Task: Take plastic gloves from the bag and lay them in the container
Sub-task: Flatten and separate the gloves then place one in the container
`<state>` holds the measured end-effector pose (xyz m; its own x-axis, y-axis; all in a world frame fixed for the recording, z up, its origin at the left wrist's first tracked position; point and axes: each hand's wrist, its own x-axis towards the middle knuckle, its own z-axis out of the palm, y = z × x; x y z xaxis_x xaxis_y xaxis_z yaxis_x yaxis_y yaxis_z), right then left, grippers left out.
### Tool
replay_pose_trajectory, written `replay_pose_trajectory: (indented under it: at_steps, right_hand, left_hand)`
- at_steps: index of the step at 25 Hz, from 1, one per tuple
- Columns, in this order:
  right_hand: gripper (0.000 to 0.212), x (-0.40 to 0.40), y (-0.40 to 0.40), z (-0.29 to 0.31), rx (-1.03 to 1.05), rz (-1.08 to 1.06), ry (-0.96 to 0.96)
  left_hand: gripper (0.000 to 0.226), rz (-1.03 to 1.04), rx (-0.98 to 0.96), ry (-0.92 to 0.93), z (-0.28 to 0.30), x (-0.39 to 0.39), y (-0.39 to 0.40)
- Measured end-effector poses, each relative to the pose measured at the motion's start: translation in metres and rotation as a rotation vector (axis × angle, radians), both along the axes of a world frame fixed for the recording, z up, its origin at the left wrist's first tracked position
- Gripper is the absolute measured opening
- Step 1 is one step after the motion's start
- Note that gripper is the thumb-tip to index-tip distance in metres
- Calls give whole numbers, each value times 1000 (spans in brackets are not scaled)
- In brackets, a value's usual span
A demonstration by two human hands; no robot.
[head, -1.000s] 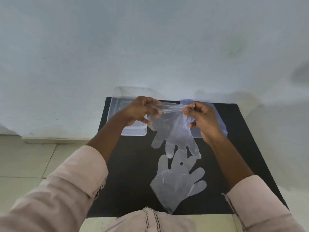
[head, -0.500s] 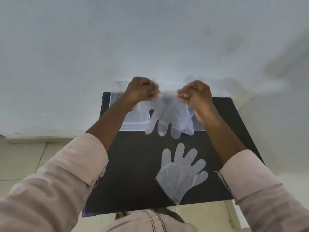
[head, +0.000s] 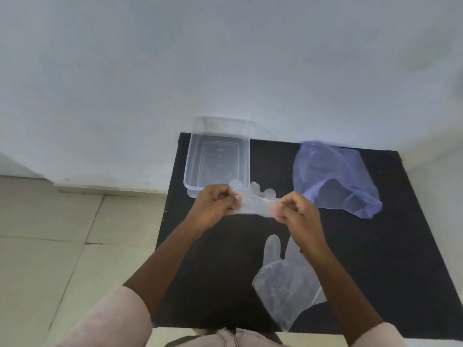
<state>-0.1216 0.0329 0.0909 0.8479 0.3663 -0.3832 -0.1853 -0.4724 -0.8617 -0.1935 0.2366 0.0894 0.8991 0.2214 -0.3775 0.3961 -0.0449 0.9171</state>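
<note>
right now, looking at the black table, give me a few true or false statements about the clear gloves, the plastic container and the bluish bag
1. Both hands, left hand and right hand, pinch one clear plastic glove between them. True.
2. The clear rectangular plastic container already holds a glove. False: it looks empty.
3. A second clear glove lies flat on the black table near the person. True.
4. The bluish plastic bag sits left of the container. False: it lies to the right.
5. The held glove rests inside the container. False: it is just in front of it.
</note>
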Motion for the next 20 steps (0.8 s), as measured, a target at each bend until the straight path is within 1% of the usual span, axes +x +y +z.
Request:
replay_pose_trajectory:
  at_steps: [1, 2, 3, 5, 6, 7, 9, 10, 12, 15, 17, 20]
  right_hand:
    - [5, 17, 7, 3, 114, 175, 78]
    - [6, 37, 14, 3, 156, 270, 32]
    - [9, 50, 23, 15, 123, 236, -43]
    - [19, 73, 45, 40, 88, -54, -278]
    - [20, 87, 58, 53, 150, -126, -289]
    - [20, 98, 73, 68, 217, -132, -240]
    - [13, 130, 105, 78, 265, -127, -144]
    - [9, 146, 119, 79, 243, -138, -127]
    - [8, 172, 144, 80, 245, -155, -129]
    - [10, 191, 169, 83, 258, -171, -192]
    - [13, 198, 183, 85, 269, -196, -244]
    - [18, 196, 190, 89, 329, -243, -418]
  left_hand:
    - [9, 10, -4, -21, 9, 11, 5]
    - [9, 24, -11, -47, 17, 24, 11]
    - [8, 41, -23, -71, 26, 38, 18]
    - [8, 58, -50, -105, 43, 65, 34]
    - [8, 71, -56, -116, 49, 81, 44]
    - [10, 94, -61, -119, 54, 97, 56]
    - [15, 151, -77, -118, 63, 127, 84]
    - [16, 174, -82, -117, 65, 140, 97]
    - [15, 191, -73, -114, 68, 162, 122]
    - [14, 190, -21, -135, 74, 189, 146]
    - [12, 196, 10, -182, 79, 202, 159]
    - [10, 207, 28, -314, 85, 210, 168]
